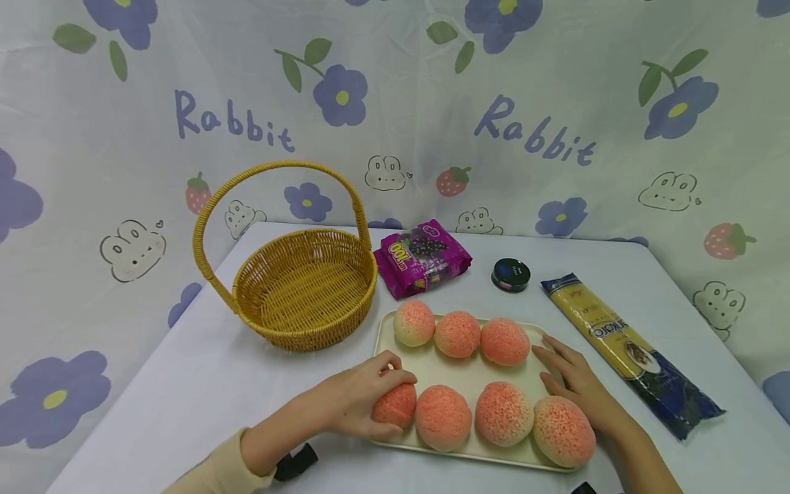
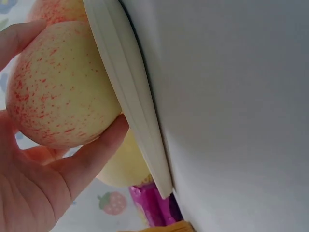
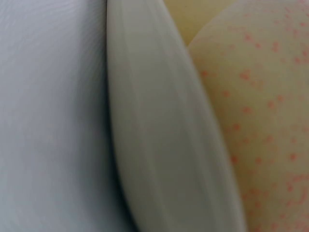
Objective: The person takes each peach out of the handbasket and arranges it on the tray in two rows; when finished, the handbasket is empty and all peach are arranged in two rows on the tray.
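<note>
A cream rectangular tray (image 1: 457,372) bears several pink-speckled peaches, three along the far side and the others along the near side. At the near left corner, my left hand (image 1: 354,401) grips the leftmost peach (image 1: 396,407). In the left wrist view, thumb and fingers curl round this peach (image 2: 63,87) just by the tray rim (image 2: 130,92). My right hand (image 1: 580,387) lies along the tray's right edge, fingers extended, beside the large near right peach (image 1: 563,431). The right wrist view holds only the tray wall (image 3: 164,125) and a peach (image 3: 270,116); no fingers appear.
A wicker basket (image 1: 308,336) with a tall handle stands at the back left. Behind the tray lie a purple snack bag (image 1: 422,257) and a small dark round tin (image 1: 511,274). A pasta packet (image 1: 623,346) lies slantwise to the right.
</note>
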A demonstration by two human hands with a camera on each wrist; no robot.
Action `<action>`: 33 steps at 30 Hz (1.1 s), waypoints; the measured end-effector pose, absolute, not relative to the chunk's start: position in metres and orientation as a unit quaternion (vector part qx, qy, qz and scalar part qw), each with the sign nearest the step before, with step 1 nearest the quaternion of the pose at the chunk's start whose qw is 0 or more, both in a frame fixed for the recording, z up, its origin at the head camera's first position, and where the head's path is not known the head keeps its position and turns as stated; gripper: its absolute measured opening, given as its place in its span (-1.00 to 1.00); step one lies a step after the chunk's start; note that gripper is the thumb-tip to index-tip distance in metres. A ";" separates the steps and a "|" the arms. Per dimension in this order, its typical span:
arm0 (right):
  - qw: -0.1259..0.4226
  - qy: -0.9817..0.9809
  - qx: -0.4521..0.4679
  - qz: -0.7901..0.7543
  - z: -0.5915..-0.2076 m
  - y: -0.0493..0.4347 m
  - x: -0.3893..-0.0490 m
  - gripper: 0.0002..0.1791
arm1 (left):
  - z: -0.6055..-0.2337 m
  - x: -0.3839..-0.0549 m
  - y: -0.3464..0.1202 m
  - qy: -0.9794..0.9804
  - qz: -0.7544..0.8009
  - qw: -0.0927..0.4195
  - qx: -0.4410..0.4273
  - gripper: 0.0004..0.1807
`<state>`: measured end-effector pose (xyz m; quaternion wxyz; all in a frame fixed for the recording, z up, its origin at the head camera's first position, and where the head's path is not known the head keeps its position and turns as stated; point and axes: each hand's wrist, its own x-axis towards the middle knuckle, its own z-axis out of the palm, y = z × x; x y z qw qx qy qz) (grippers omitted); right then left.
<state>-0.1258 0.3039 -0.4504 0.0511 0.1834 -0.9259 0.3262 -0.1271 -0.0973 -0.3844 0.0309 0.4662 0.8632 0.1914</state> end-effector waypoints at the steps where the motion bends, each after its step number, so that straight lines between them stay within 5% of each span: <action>1: 0.052 -0.926 0.184 0.327 -0.450 0.304 -0.126 -0.53 | -0.384 -0.127 -0.096 0.862 0.194 0.034 0.467 -0.32; 18: 0.043 -0.925 0.180 0.331 -0.451 0.302 -0.127 -0.53 | -0.386 -0.127 -0.091 0.861 0.200 0.067 0.463 -0.36; 33: 0.064 -0.923 0.191 0.329 -0.456 0.309 -0.127 -0.54 | -0.379 -0.127 -0.090 0.854 0.147 -0.008 0.499 -0.31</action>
